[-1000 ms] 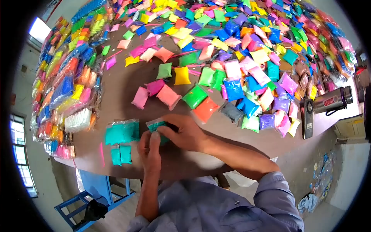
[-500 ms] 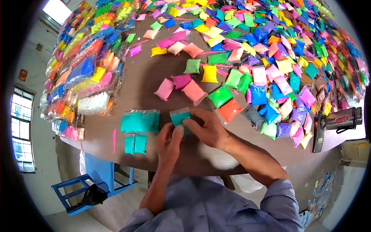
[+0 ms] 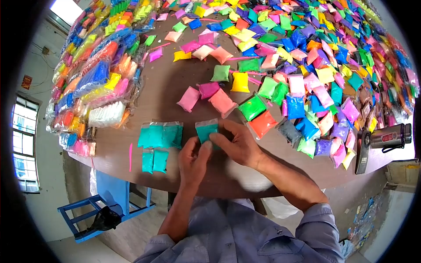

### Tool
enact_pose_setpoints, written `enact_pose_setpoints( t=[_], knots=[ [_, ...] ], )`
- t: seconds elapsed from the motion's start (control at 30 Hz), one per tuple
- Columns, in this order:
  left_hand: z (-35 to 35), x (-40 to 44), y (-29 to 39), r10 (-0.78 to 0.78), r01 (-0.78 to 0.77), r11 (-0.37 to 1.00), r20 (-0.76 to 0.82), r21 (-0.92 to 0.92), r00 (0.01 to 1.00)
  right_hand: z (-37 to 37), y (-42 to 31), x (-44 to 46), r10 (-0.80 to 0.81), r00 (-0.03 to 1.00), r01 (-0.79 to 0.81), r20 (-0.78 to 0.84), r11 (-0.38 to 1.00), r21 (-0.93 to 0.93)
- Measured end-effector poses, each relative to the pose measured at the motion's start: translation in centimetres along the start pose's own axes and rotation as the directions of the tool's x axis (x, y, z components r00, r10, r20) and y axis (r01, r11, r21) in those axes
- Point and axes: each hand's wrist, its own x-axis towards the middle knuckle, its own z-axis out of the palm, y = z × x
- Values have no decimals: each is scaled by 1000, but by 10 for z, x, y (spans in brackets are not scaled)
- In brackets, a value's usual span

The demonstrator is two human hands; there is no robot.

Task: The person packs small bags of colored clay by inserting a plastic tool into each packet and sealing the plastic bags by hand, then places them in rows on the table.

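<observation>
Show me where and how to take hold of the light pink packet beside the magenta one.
I'd pinch the near end of the light pink packet, coming in low from the person's side, slightly left. It lies slanted with that end facing bare table, while the magenta packet crowds its far right corner. Its puffed body should give fingers some bulk.

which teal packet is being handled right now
The teal packet at the fingertips of both the left hand and the right hand. The other teal packets lie on the table to its left, touched by neither hand.
</observation>
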Motion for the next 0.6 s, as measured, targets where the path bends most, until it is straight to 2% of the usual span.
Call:
enact_pose_setpoints(
  t=[0.1,0.23,0.43,0.5,0.6],
  knots=[
    [1,-2,-2,-16,17,998,9,-67,1000,-2,0,1,29,999,-30,-22,998,-47],
    [0,2,-10,16,-15,1000,15,-19,1000,-1,-3,1,70,997,-70,-31,998,9],
    [-3,1,-11,-13,13,999,1,48,1000,-1,2,1,11,1000,-11,5,1000,10],
    [-4,2,-11,-5,5,999,5,39,1000,-2,-3,0,80,997,-80,19,997,10],
    [-5,3,-4,-29,30,999,35,-11,999,0,3,1,16,1000,-15,-11,999,52]
  ],
)
